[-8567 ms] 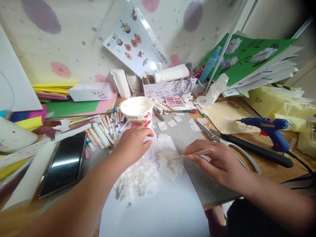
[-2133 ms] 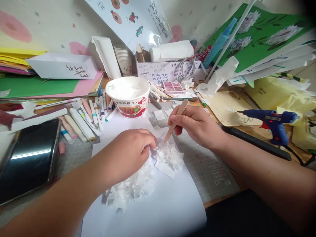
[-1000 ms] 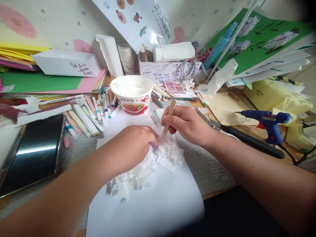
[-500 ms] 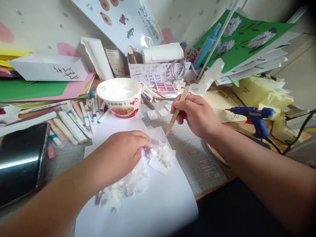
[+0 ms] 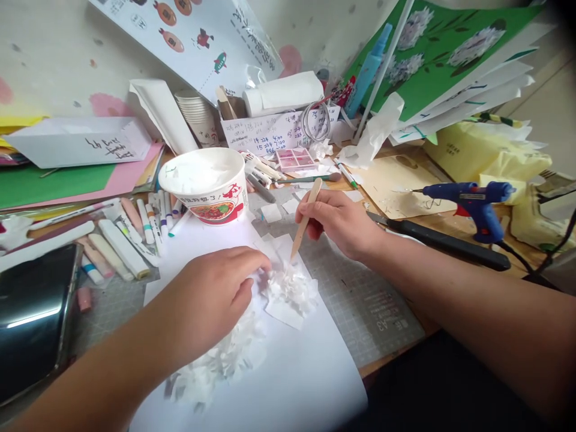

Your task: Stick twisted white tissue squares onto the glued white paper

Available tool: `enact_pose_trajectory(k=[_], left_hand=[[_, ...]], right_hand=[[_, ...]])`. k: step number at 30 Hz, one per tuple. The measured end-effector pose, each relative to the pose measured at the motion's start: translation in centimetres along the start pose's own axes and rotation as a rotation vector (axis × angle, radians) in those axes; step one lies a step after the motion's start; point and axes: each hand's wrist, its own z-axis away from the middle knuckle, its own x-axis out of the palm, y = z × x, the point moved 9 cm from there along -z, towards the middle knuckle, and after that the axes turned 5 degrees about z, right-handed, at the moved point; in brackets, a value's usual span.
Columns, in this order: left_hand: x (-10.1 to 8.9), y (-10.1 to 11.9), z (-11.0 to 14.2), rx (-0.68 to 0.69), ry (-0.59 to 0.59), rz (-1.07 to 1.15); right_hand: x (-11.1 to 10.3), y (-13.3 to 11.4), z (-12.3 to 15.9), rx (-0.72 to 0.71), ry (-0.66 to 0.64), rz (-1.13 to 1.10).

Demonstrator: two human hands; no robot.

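Tissue tufts (image 5: 290, 288), white, crumpled, frilly

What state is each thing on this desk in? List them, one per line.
left hand: palm down, fingertips pressing the tissue tufts
right hand: shut on the wooden stick, tip down just above the tufts
paper bowl: upright, filled with white stuff
glue gun: standing apart, untouched
markers: lying loose beside the bowl
phone: lying flat, screen dark
paper cups: stacked upright

"A3" on cutting mat (image 5: 360, 288)
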Motion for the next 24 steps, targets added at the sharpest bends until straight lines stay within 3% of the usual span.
enact_pose_trajectory(k=[10, 24], left_hand=[[0.3, 0.8, 0.0, 0.041, 0.004, -0.088], [1.2, 1.2, 0.1, 0.047, -0.041, -0.141]], right_hand=[[1.9, 1.1, -0.1, 0.071, -0.13, -0.018], [2.7, 1.7, 0.2, 0.149, -0.182, -0.072]])
